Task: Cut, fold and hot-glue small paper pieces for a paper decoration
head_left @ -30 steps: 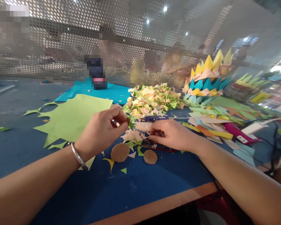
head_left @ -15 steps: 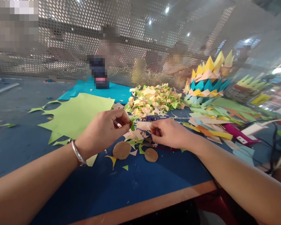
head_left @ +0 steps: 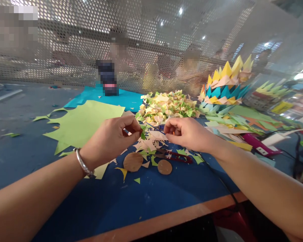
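Clearly, the two hands are apart from each other, both on the near side of the heap of folded paper bits point(head_left: 168, 106), which serves as landmark. Thumb and finger of the left hand point(head_left: 121, 137) are pinched on a small green paper piece point(head_left: 142, 133), just in front of the heap's left end. The right hand point(head_left: 189, 134), in front of the heap's right part, has its fingers closed on a thin blue stick point(head_left: 155, 128). The stick's far tip lies near the green piece; whether they touch, I cannot tell. A silver bracelet point(head_left: 83, 163) circles the left wrist.

Between the hands and nearer than the heap lie loose paper scraps point(head_left: 147, 144), red-handled scissors point(head_left: 183, 157), a larger round disc point(head_left: 133, 162) and a smaller round disc point(head_left: 165, 167).

Left of the heap spreads a light green sheet point(head_left: 86, 124) with a scalloped edge; a bright blue sheet point(head_left: 127, 100) reaches the heap's far left side. Right of the heap rises a tiered, spiky paper stack point(head_left: 224, 84) in yellow, peach and teal, with a magenta object point(head_left: 260, 144) farther right and nearer. Behind the heap stands a perforated screen point(head_left: 65, 60).
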{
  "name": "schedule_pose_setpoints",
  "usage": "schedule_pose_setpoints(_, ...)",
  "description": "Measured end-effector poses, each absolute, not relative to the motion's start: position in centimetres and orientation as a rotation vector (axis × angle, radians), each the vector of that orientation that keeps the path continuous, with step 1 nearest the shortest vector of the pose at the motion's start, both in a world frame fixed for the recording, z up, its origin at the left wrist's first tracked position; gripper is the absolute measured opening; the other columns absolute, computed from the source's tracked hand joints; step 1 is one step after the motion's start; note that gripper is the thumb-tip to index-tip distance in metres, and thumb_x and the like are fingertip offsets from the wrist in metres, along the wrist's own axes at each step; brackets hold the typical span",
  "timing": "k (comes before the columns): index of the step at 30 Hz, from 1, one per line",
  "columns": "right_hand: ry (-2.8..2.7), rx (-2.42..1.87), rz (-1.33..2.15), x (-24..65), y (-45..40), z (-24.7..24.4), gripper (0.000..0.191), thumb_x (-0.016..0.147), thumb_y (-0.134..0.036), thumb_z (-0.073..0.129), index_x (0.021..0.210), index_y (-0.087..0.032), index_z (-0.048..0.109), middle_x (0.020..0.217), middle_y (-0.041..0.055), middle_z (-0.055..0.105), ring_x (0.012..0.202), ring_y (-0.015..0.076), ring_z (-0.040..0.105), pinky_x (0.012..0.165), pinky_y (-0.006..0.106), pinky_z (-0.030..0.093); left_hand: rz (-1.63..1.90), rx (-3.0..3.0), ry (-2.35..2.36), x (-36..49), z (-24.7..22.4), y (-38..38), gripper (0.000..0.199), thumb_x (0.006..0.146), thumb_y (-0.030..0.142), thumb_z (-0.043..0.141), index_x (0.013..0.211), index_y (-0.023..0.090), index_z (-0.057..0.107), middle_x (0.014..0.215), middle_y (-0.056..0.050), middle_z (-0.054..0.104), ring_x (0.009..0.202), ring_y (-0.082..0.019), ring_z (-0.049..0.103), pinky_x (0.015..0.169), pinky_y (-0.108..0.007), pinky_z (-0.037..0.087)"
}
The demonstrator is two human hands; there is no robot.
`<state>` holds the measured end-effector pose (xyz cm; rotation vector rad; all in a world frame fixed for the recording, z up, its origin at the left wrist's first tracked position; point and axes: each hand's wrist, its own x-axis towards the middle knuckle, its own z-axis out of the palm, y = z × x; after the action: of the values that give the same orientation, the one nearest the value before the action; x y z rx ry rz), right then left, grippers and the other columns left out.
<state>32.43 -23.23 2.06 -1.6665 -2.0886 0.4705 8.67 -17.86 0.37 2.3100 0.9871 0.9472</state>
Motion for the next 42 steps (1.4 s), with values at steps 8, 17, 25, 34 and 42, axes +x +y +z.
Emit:
schedule_pose_setpoints(8,-2.053,-1.468,0.768,33.1,-22.9,0.6,0.022,0.084,-0.023,0.062,0.106,-0.021,0.063,0.077,-0.0003,0.06,0.064,0.0126,0.054,0.058,0.027,0.041,0.907,2.292,0.993,8.7,0.1,-17.3,0.009,0.075,0.027,0.059,0.067,0.024,0.063,0.065,0.0,0.069,0.058,-0.015,0.063,0.055,-0.025,0.047)
schedule_pose_setpoints(17,-1.945,-1.366,1.008,34.4,-23.3,1.0,0.015,0.089,-0.027,0.06,0.092,-0.018,0.071,0.07,-0.0007,0.062,0.052,0.008,0.051,0.048,0.022,0.039,0.982,2.258,0.99,8.8,-0.6,-16.6,0.013,0.079,0.034,0.061,0.075,0.022,0.062,0.064,0.0,0.067,0.059,-0.015,0.06,0.054,-0.026,0.045)
schedule_pose_setpoints(25,-1.802,-1.281,0.993,34.0,-23.4,0.6,0.016,0.083,-0.025,0.066,0.097,-0.018,0.07,0.079,0.0016,0.067,0.061,0.0096,0.058,0.048,0.021,0.042,0.967,2.232,0.972,9.1,-0.3,-17.1,0.009,0.076,0.029,0.061,0.07,0.023,0.064,0.069,0.0,0.07,0.061,-0.014,0.064,0.055,-0.025,0.047)
schedule_pose_setpoints(34,-1.756,-1.065,0.835,34.2,-23.4,0.3,0.012,0.087,-0.029,0.069,0.093,-0.019,0.067,0.08,0.0013,0.067,0.06,0.0094,0.059,0.05,0.022,0.046,0.927,2.311,1.017,8.9,0.1,-17.4,0.012,0.077,0.03,0.06,0.07,0.021,0.063,0.069,0.0,0.07,0.061,-0.014,0.064,0.057,-0.027,0.047)
schedule_pose_setpoints(42,-1.9,-1.145,0.534,34.4,-23.1,-0.3,0.007,0.092,-0.027,0.064,0.091,-0.02,0.065,0.081,-0.0002,0.064,0.06,0.0089,0.057,0.054,0.024,0.047,0.962,2.305,1.031,8.8,-0.1,-17.0,0.009,0.076,0.028,0.062,0.069,0.022,0.064,0.066,0.001,0.07,0.059,-0.014,0.064,0.054,-0.026,0.046)
